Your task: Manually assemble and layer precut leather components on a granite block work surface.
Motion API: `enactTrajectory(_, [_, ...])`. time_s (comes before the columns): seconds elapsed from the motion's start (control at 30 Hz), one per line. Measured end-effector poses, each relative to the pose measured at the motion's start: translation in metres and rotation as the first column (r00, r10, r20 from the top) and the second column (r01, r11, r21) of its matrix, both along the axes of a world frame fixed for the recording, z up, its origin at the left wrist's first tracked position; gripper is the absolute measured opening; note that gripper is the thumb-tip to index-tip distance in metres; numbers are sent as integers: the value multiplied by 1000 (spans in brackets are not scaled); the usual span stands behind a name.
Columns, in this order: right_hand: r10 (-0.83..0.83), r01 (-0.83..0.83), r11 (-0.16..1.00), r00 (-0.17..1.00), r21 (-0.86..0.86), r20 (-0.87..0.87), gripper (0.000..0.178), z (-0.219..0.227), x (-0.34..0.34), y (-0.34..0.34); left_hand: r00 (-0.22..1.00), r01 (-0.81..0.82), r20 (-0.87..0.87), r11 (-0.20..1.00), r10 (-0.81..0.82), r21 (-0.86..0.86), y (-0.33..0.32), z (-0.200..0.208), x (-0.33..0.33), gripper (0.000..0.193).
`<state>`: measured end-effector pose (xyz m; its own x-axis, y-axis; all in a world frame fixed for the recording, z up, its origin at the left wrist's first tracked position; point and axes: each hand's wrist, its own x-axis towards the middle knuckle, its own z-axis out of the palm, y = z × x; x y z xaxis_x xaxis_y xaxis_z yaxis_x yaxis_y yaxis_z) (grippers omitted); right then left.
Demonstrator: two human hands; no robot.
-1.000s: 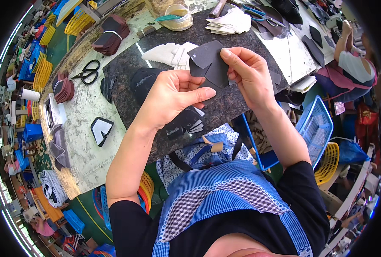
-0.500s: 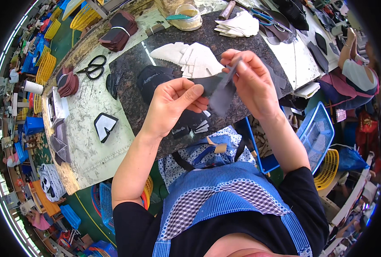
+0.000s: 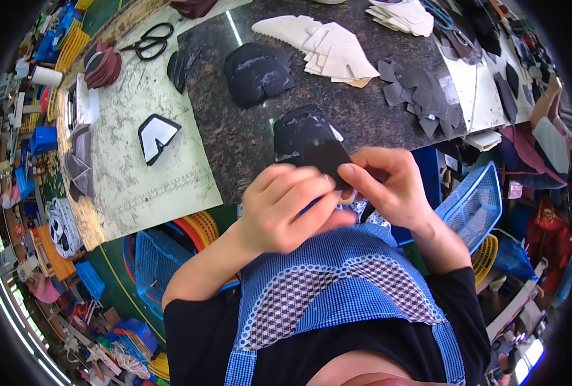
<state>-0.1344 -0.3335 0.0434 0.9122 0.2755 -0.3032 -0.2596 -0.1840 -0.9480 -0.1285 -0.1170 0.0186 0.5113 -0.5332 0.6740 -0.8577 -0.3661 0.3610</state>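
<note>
Low over the near edge of the stone slab, both hands are on a dark grey cut piece of thin sheet material (image 3: 327, 157). My right hand (image 3: 389, 186) pinches its right corner between thumb and fingers. At its lower edge, my left hand (image 3: 286, 209) has its fingers curled, slightly blurred, with the fingertips against the piece. Just behind it lies a black stack of shaped pieces (image 3: 305, 125), partly covered. Farther back are another black stack (image 3: 257, 74), a fan of off-white pieces (image 3: 337, 51) and scattered grey pieces (image 3: 421, 96).
Left of the stone slab (image 3: 221, 148) are black-handled scissors (image 3: 152, 42), a white piece with a black border (image 3: 157, 135) and maroon pieces (image 3: 102, 67). Blue-handled scissors (image 3: 450, 26) lie far right. A blue basket (image 3: 472, 199) stands right of me, another person beyond.
Both hands have come down and closer to my body with the grey piece, away from over the off-white pieces. My view has tilted, so the table sits higher in it.
</note>
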Motion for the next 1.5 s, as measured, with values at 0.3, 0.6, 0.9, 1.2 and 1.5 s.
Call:
enactTrajectory(0.3, [87,-77,995,977,59,-196,22,-18,9,3,23,-308,-976,927,-217,-213,41,-3,-16,23])
enactTrajectory(0.6, [63,-59,962,998,-266,8,25,-37,54,17,161,-336,-987,941,24,-32,29,-32,21,30])
enactTrajectory(0.9, [261,-5,751,921,-661,290,31,-36,60,14,455,-182,-787,909,416,375,30,-22,40,32])
enactTrajectory(1.2, [438,288,605,658,-742,612,40,-53,169,-49,972,-99,-185,970,142,222,-28,-19,104,26])
enactTrajectory(1.5, [81,98,950,839,-296,538,37,-41,162,-47,933,-121,-246,872,263,474,-46,-29,163,86])
